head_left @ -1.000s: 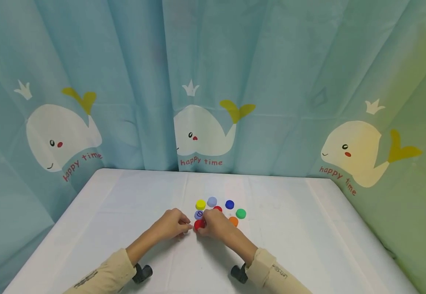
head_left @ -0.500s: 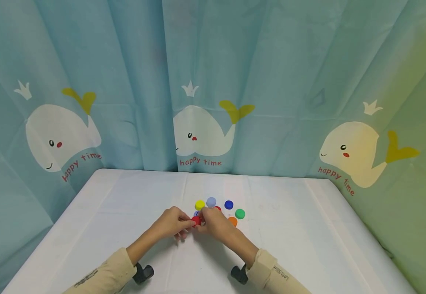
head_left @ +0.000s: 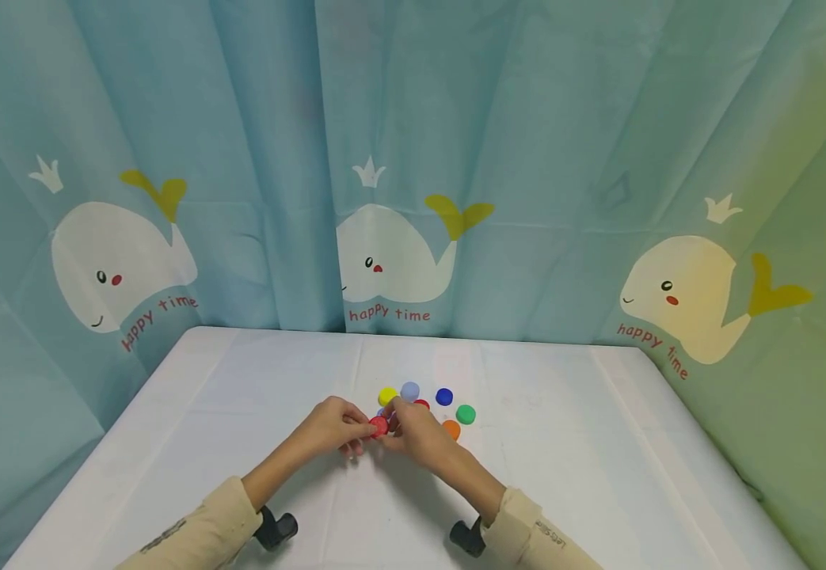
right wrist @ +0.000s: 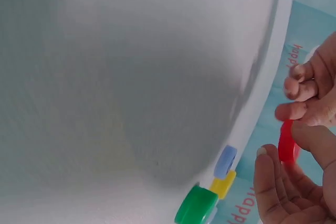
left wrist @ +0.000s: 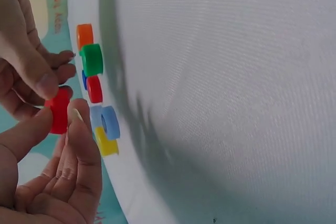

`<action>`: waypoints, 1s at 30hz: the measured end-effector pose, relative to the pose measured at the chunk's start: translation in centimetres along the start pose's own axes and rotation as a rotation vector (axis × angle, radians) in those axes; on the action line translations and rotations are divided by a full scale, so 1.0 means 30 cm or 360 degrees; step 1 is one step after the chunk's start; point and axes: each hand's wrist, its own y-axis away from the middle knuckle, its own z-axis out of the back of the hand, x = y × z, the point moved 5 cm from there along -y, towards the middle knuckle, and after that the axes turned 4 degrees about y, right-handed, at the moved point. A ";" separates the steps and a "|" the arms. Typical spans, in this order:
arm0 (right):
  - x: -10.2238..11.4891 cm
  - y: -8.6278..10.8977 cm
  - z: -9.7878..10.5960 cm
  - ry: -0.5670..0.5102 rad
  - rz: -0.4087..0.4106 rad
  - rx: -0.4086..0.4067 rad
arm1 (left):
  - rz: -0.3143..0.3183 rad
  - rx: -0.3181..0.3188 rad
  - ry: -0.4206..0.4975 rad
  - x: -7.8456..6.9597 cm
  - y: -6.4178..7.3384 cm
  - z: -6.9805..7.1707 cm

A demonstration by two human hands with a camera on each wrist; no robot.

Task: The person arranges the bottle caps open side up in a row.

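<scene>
A red bottle cap is held above the table between my two hands. My left hand pinches its left side between thumb and index finger, the thumb lying over its face. From the other side, my right hand has its thumb and fingers curled at the cap's right edge. In the left wrist view the red cap stands on edge between the fingertips of both hands. The right wrist view shows the right thumb against the red cap. Just behind, a light-blue cap is partly hidden in the head view.
More caps lie loosely grouped on the white table: yellow, pale blue, dark blue, green, orange and another red one. A whale-print curtain hangs behind the table's far edge.
The red cap has risen from the table and moved slightly left in the right hand. The left hand, apart from it a second ago, has come in and pinched it. Its face has tilted.
</scene>
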 end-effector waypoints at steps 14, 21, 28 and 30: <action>-0.062 0.026 0.010 -0.0608 -0.0272 0.0068 | -0.0149 0.0077 0.0148 -0.017 0.011 -0.001; -0.082 0.043 0.020 -0.0899 -0.0374 0.0170 | -0.0322 0.0130 0.0108 -0.034 0.015 -0.014; -0.100 0.053 0.005 -0.1101 -0.0425 0.0297 | -0.0422 0.0172 0.0021 -0.035 0.032 -0.027; -0.108 0.058 -0.001 -0.1152 -0.0422 0.0337 | -0.0442 0.0176 -0.0018 -0.036 0.040 -0.031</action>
